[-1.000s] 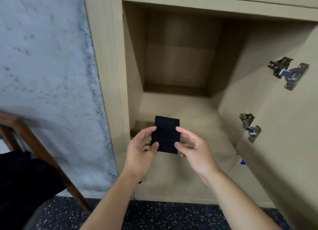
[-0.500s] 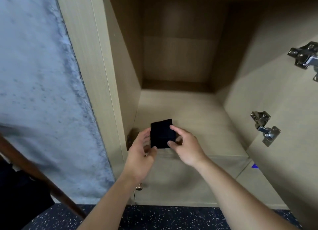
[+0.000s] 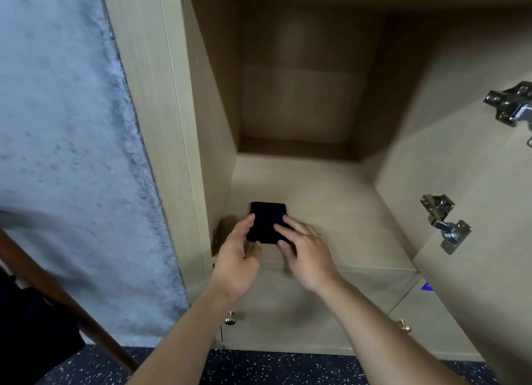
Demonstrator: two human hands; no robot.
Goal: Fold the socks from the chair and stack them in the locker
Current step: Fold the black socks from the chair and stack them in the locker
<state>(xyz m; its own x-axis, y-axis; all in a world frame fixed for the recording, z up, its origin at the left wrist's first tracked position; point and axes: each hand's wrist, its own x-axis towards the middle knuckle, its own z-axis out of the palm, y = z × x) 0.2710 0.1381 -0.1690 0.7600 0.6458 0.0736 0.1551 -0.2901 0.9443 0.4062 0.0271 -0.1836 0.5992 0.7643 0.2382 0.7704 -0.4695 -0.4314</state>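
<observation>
A mottled blue-grey plaster wall [image 3: 66,154] is standing left of the cabinetry. A dark speckled floor [image 3: 259,367] is running below, and a brown wooden chair rail [image 3: 66,301] is slanting across the lower left.
</observation>
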